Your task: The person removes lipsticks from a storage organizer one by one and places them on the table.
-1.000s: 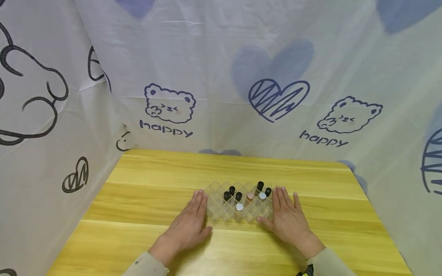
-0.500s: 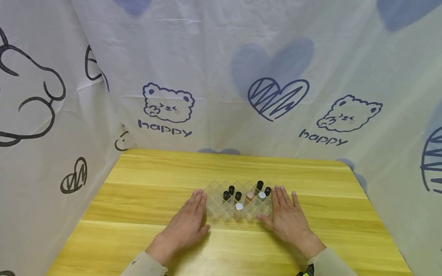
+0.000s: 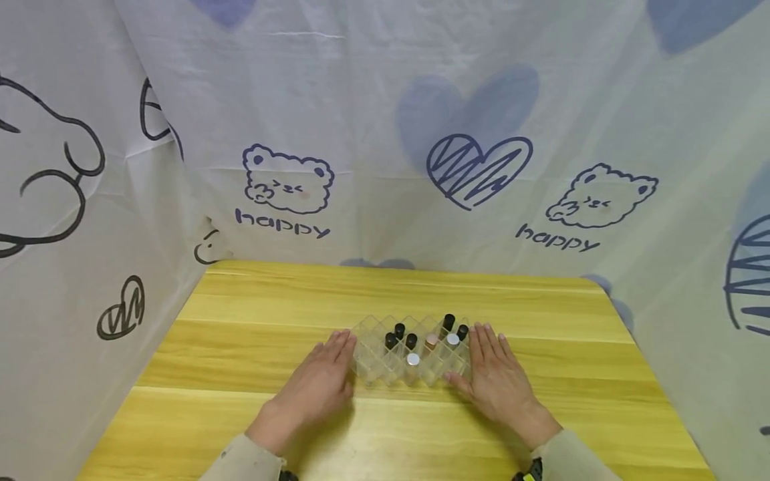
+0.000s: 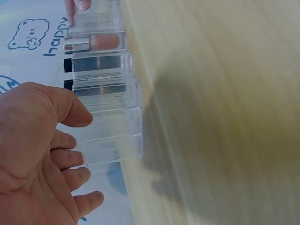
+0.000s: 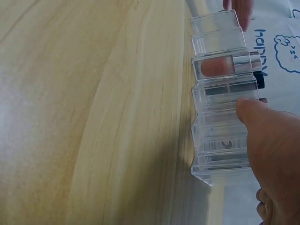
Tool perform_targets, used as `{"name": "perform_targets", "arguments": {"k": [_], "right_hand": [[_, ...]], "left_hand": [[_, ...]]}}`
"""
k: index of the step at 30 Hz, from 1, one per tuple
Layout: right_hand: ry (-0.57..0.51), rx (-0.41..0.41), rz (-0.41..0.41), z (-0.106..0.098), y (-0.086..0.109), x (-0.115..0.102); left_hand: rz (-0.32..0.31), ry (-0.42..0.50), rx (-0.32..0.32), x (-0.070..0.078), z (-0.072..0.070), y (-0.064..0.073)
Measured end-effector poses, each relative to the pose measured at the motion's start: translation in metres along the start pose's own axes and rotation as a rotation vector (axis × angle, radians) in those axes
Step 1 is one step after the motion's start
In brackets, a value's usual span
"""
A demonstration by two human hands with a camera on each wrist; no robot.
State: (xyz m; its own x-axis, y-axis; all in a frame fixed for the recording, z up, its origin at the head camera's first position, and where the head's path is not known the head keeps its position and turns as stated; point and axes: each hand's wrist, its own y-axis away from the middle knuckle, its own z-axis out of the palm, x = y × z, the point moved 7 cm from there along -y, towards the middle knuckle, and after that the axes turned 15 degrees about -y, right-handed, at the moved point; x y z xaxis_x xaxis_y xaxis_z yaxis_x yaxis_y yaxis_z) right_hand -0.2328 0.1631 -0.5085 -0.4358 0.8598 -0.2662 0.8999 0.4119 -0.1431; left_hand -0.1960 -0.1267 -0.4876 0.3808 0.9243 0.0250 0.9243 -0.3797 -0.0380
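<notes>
Clear holder (image 3: pixel 373 364) is on the wood-grain table (image 3: pixel 259 321), upright, long side facing me, between my hands. Grip: fingers of both hands are extended, not curled round it; I'm bracketing it by the ends. Left hand (image 3: pixel 315 384) has its fingertips at the left end. Right hand (image 3: pixel 499 384) lies along the right end, thumb angled in at the front corner.

Holder has diamond-shaped compartments with capped tubes standing in them. Three black caps (image 3: pixel 412 341) cluster left of centre, two more black caps (image 3: pixel 449 322) sit at the right rear. Pink cap (image 3: pixel 432 341) is between those groups. One silver cap (image 3: pixel 412 359) is in the front row, another silver cap (image 3: pixel 452 340) is right of the pink one. Left wrist view: the front silver-capped tube shows a pinkish-orange body (image 4: pixel 105 41).

Printed cloth (image 3: pixel 373 120) with bears, hearts and "happy" hangs behind the table and at left. Pale sleeves (image 3: pixel 243 461) on both arms.
</notes>
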Motion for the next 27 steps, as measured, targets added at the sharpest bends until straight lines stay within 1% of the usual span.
{"name": "perform_targets", "arguments": {"k": [2, 6, 8, 10, 12, 16, 18, 21, 24, 27], "right_hand": [[0.002, 0.003, -0.001, 0.0, 0.0, 0.0], [0.004, 0.0, 0.001, -0.001, -0.002, 0.0], [0.006, 0.002, 0.001, -0.001, -0.002, 0.0], [0.005, 0.005, 0.001, -0.002, -0.002, 0.001], [0.006, 0.007, 0.001, -0.002, -0.002, 0.002], [0.003, -0.004, 0.014, 0.002, -0.001, 0.004], [-0.003, -0.009, 0.023, 0.004, 0.0, 0.004], [-0.017, -0.007, 0.026, 0.005, 0.0, 0.004], [-0.015, -0.001, 0.026, 0.005, 0.0, 0.003], [-0.015, 0.003, 0.027, 0.004, 0.0, 0.002]], "left_hand": [[-0.025, -0.005, 0.04, -0.002, -0.006, -0.004], [-0.092, -0.017, 0.163, -0.005, -0.018, -0.013], [-0.105, -0.031, 0.209, -0.004, -0.023, -0.02], [-0.098, -0.051, 0.231, -0.001, -0.027, -0.027], [-0.064, -0.077, 0.242, 0.004, -0.028, -0.036], [0.03, -0.131, 0.26, 0.014, -0.029, -0.053], [0.062, -0.15, 0.251, 0.019, -0.027, -0.059], [0.071, -0.163, 0.227, 0.022, -0.023, -0.066], [0.06, -0.173, 0.203, 0.024, -0.019, -0.07], [0.052, -0.187, 0.205, 0.026, -0.019, -0.073]]}}
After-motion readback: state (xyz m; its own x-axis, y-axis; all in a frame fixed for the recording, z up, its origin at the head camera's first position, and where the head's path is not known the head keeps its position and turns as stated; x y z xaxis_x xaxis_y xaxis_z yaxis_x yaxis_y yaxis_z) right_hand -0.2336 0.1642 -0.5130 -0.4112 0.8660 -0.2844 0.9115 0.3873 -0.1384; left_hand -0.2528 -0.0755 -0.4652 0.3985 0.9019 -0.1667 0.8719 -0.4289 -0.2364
